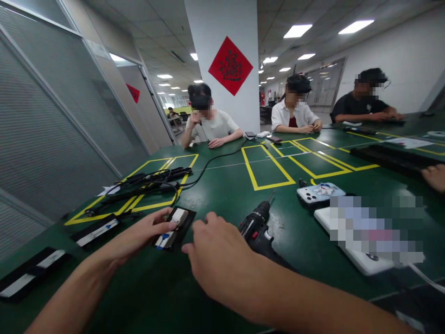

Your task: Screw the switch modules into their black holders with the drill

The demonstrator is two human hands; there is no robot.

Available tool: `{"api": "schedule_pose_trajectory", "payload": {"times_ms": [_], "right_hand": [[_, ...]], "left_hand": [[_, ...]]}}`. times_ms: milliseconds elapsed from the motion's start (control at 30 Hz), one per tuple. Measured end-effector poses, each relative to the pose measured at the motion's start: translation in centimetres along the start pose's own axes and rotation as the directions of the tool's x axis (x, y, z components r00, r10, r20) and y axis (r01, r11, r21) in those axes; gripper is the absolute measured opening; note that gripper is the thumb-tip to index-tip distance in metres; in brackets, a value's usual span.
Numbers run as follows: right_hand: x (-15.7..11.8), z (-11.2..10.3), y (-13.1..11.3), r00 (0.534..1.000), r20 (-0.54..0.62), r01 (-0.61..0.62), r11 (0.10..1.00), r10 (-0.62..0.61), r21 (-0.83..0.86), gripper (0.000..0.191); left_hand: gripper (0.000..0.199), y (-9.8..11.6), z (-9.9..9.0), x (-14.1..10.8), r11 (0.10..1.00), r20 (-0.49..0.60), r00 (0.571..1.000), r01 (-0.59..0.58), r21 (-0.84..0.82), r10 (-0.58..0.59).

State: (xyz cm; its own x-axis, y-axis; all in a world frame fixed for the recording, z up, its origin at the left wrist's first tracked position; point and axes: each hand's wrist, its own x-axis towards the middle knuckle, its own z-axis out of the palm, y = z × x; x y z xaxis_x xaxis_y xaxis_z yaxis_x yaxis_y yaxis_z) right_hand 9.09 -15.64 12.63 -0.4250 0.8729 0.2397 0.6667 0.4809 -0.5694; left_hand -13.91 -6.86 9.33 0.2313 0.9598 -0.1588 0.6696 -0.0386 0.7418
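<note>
My left hand point(158, 227) is closed on a flat black rectangular piece point(179, 239) with pale strips and a blue mark, its thumb pressing on the top face. Close to the right edge of that piece is my right hand point(222, 260), back toward me. Its fingers are loosely bent, the thumb stands apart from them, and nothing shows between; the palm is hidden. Beyond my right wrist a black cordless drill point(255, 220) lies on the table, bit pointing away, its handle partly covered by my arm. Two similar black pieces, one nearer point(33, 273) and one farther point(97, 232), lie to the left.
Black cables and bars point(149, 183) lie on the green table point(215, 185) at left, among yellow tape outlines point(274, 188). At right are a phone point(321, 192) and a white, partly blurred object point(358, 241). Several people sit across; another person's hand point(434, 176) is at the right edge.
</note>
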Motion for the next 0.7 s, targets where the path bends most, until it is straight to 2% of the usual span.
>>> {"api": "schedule_pose_trajectory", "payload": {"times_ms": [67, 167, 300, 400, 500, 600, 700], "right_hand": [[-2.0, -0.7, 0.3, 0.995, -0.083, -0.074, 0.985, 0.061, -0.155, 0.022], [-4.4, -0.6, 2.0, 0.977, -0.121, -0.204, 0.928, 0.174, -0.311, 0.024], [-6.9, 0.3, 5.2, 0.918, -0.196, -0.396, 0.836, 0.345, -0.380, 0.054], [-8.2, 0.9, 6.8, 0.875, -0.206, -0.484, 0.778, 0.438, -0.401, 0.061], [-9.0, 1.3, 7.5, 0.869, -0.172, -0.494, 0.790, 0.464, -0.362, 0.060], [-9.3, 1.4, 7.5, 0.878, -0.137, -0.475, 0.806, 0.458, -0.353, 0.057], [-9.1, 1.4, 7.1, 0.872, -0.104, -0.477, 0.784, 0.478, -0.396, 0.052]], "left_hand": [[0.044, 2.0, 0.1, 2.4, 0.997, 0.042, 0.996, -0.074, 0.008, 0.074], [0.045, 4.7, 0.8, 6.4, 0.970, 0.160, 0.968, -0.214, 0.118, 0.194], [0.054, 7.0, 3.2, 11.6, 0.916, 0.247, 0.934, -0.317, 0.247, 0.257], [0.055, 7.7, 5.6, 14.7, 0.873, 0.321, 0.898, -0.394, 0.286, 0.300], [0.053, 7.8, 7.5, 16.8, 0.836, 0.383, 0.870, -0.441, 0.326, 0.310], [0.048, 7.6, 8.2, 17.8, 0.834, 0.448, 0.839, -0.465, 0.297, 0.308], [0.047, 7.2, 8.1, 17.7, 0.843, 0.492, 0.806, -0.485, 0.232, 0.328]]}}
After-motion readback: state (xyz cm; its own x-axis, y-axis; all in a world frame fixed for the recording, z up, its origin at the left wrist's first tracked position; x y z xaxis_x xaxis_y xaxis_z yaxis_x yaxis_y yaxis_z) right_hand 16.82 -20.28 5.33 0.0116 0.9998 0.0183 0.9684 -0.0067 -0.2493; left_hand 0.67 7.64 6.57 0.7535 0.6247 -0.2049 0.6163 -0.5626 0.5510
